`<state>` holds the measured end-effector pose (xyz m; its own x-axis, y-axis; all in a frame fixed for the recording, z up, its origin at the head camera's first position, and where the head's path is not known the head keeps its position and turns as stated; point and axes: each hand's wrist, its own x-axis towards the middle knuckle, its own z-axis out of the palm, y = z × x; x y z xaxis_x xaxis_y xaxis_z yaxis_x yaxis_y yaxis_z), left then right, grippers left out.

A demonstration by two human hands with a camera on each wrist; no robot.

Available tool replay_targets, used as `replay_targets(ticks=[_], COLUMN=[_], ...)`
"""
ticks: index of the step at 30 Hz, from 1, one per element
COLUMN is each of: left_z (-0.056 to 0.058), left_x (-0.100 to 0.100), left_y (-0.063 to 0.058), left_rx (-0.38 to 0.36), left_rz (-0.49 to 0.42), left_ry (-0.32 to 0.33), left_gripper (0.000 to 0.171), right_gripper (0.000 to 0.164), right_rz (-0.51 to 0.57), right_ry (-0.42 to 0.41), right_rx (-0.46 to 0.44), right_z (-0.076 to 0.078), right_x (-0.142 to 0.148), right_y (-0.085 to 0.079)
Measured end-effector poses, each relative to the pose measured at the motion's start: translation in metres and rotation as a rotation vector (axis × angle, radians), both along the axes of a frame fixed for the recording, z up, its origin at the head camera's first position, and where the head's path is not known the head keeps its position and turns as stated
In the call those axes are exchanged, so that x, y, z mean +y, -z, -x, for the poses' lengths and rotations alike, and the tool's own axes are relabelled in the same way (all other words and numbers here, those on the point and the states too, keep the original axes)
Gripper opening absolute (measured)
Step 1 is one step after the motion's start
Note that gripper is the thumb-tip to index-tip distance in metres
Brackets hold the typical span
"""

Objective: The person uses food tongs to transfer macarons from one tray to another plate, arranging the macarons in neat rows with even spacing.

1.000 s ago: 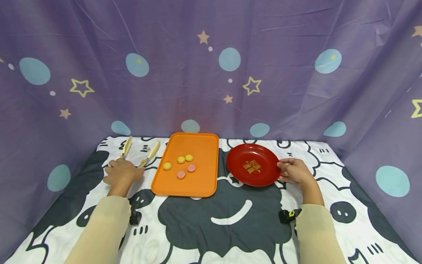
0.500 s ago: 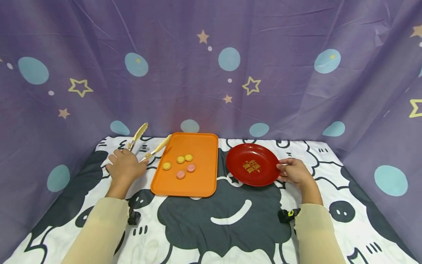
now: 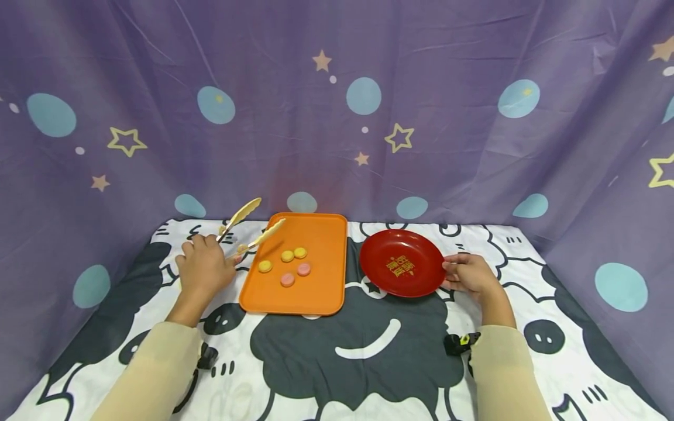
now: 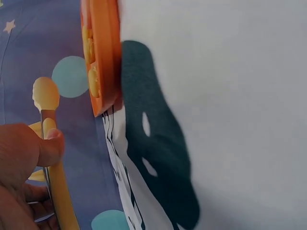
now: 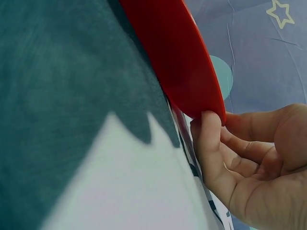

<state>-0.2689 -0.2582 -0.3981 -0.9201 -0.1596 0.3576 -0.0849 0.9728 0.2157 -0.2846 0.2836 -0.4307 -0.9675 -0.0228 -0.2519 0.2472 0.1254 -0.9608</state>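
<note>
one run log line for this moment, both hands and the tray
left hand: holds tongs, tips apart | right hand: pinches plate edge | tray: three yellow discs, two pink discs

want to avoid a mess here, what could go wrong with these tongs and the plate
Two yellow pieces sit side by side on the tray, so the tongs in the left hand might knock one while gripping the other.

The right hand grips the plate only at its rim, so the plate could tip if lifted.

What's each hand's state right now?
Left hand: holding yellow-tipped tongs, their tips apart.
Right hand: pinching the red plate at its edge.
</note>
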Motion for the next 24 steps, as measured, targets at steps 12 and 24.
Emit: replay_targets(ticks=[12, 24], left_z=[-0.009, -0.026], left_x=[0.000, 0.001], left_y=[0.001, -0.002], left_rx=[-0.015, 0.076], left_rz=[0.019, 0.069], left_ry=[0.128, 0.310], left_gripper=[0.065, 0.057], right_gripper=[0.037, 0.038], right_rz=[-0.009, -0.007], right_ry=[0.013, 0.016], right_rx=[-0.001, -0.014], right_z=[0.000, 0.000], right_x=[-0.001, -0.001], right_y=[0.000, -0.001])
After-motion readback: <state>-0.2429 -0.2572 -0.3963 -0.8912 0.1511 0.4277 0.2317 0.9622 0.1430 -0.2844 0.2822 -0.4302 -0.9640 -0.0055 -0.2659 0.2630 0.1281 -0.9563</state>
